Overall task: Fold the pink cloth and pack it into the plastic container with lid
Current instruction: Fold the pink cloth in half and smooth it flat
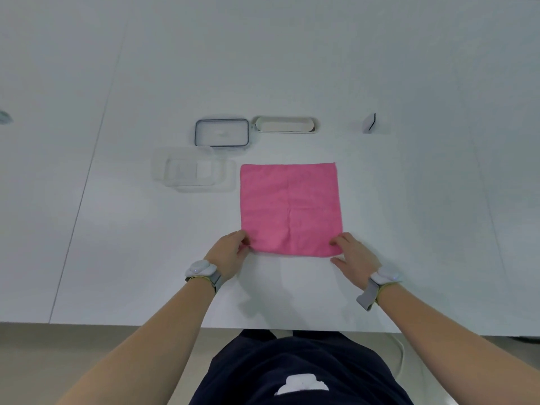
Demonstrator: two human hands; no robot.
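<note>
The pink cloth lies spread flat as a square on the white table. My left hand pinches its near left corner. My right hand pinches its near right corner, thumb on the table below the edge. To the left of the cloth's far edge stands the clear plastic container, open, with nothing visible inside. Just behind it lies the lid with a dark blue rim.
A shallow white oblong tray sits behind the cloth, right of the lid. A small white and dark object stands at the far right. The table's near edge runs just in front of my body.
</note>
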